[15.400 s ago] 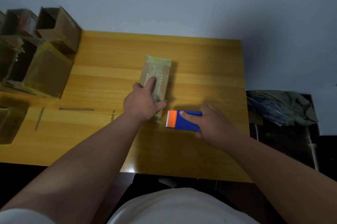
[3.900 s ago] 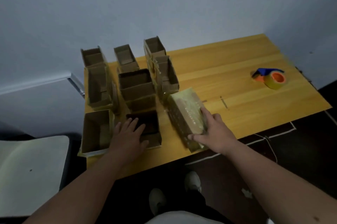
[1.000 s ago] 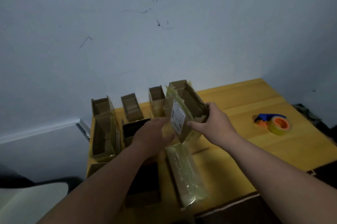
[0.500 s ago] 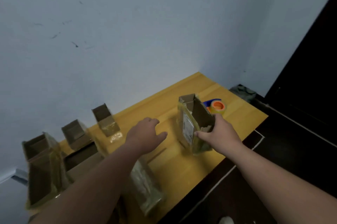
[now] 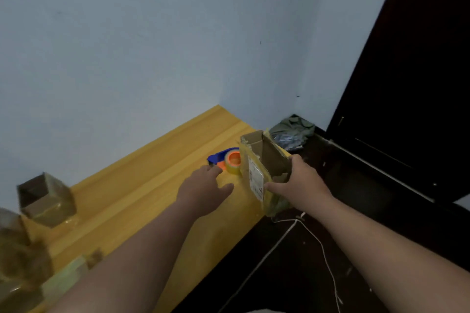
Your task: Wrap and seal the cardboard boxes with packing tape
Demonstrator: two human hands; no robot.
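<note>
Box (image 5: 264, 172) gripped upright by right hand (image 5: 300, 185); left hand (image 5: 203, 188) spread, empty, near tape (image 5: 229, 160). Probably light, crushable; best held by stiff corners.

The only view is from the head, looking forward and down over the table's (image 5: 142, 200) right corner, near both forearms, toward the wall (image 5: 127, 45).

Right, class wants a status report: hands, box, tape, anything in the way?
Left hand open, reaching toward tape dispenser. Right hand grips open box. Path clear.
</note>
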